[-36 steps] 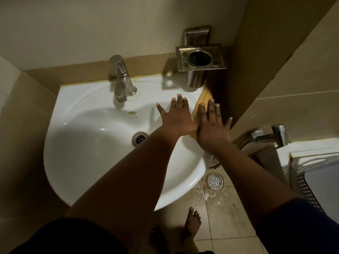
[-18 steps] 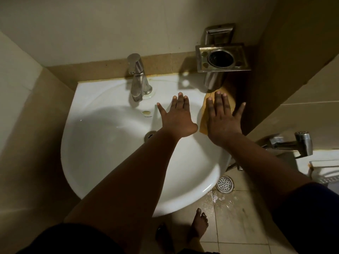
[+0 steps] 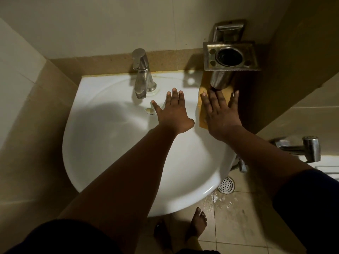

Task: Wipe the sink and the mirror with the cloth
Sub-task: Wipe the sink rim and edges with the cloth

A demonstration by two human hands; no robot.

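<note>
Right hand [image 3: 221, 114] slid farther back | flat, fingers spread, pressing cloth [image 3: 202, 116] beneath

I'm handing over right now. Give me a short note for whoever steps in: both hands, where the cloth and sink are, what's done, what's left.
Left hand: open, fingers spread, over the sink's back right part; whether it touches is unclear. No grip on anything.
Right hand: open, flat on the yellow cloth, fingers straight.
Cloth: lies on the sink's right rim, beneath the metal holder, right of the tap.
Done: cannot tell whether any wiping has been done; the basin looks white.
Left: wipe the sink, then the mirror, which is not in view.
</note>
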